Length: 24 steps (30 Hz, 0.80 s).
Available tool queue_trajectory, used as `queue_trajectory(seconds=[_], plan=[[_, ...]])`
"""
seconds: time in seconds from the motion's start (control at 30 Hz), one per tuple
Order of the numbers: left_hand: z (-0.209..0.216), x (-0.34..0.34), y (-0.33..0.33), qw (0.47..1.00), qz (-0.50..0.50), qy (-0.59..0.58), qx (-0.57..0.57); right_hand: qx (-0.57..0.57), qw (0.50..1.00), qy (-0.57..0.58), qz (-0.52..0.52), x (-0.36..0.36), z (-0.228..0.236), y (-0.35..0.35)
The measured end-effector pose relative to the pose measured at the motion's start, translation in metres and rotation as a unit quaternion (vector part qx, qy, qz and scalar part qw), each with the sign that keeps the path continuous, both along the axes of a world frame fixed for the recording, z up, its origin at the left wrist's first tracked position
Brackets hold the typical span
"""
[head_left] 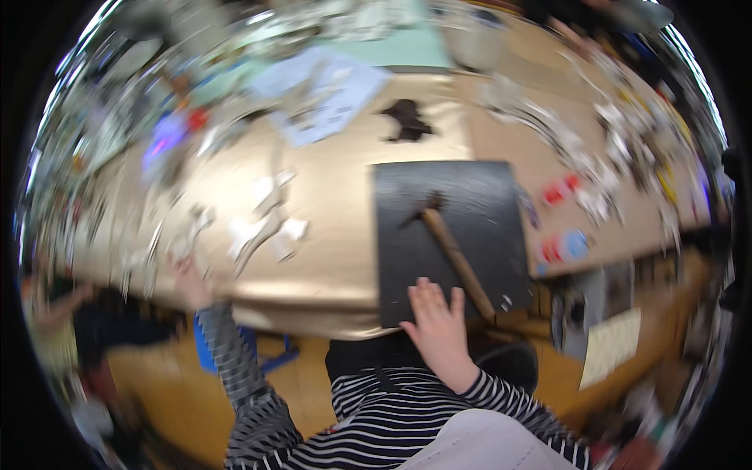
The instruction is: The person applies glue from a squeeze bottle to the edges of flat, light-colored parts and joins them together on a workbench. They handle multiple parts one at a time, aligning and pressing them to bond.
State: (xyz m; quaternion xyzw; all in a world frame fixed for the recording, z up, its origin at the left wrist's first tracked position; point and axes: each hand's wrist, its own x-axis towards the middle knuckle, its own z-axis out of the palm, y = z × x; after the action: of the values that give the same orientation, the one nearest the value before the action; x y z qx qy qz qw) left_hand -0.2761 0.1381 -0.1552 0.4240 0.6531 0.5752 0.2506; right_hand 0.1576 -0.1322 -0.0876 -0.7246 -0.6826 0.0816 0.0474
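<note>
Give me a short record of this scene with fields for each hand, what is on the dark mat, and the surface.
left hand: stretched out to the white scraps on the table's near-left edge
right hand: flat, fingers spread, on the near edge of the black mat
on mat: wooden-handled hammer lying diagonally
surface: tan table
image: motion-blurred

Black mat (450, 227), tan table (337, 235) — sleeves (235, 360) striped black-and-white.
</note>
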Motion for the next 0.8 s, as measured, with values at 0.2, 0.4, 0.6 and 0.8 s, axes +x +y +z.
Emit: queue_trajectory(seconds=[0.2,0.4,0.6,0.8], plan=[[0.043,0.122,-0.034,0.972,-0.167,0.161,0.028,0.021,1.0,0.006,-0.001,-0.007,-0.014,-0.021],[0.052,0.26,-0.075,0.931,-0.352,0.098,0.017,-0.106,0.97,0.149,0.163,0.032,0.022,-0.034],[0.043,0.351,-0.135,0.848,-0.519,0.081,-0.074,0.165,0.893,0.368,0.199,0.166,0.099,-0.082],[0.036,0.377,-0.158,0.805,-0.509,0.302,0.044,0.442,0.768,0.288,-0.362,0.355,0.05,-0.038]])
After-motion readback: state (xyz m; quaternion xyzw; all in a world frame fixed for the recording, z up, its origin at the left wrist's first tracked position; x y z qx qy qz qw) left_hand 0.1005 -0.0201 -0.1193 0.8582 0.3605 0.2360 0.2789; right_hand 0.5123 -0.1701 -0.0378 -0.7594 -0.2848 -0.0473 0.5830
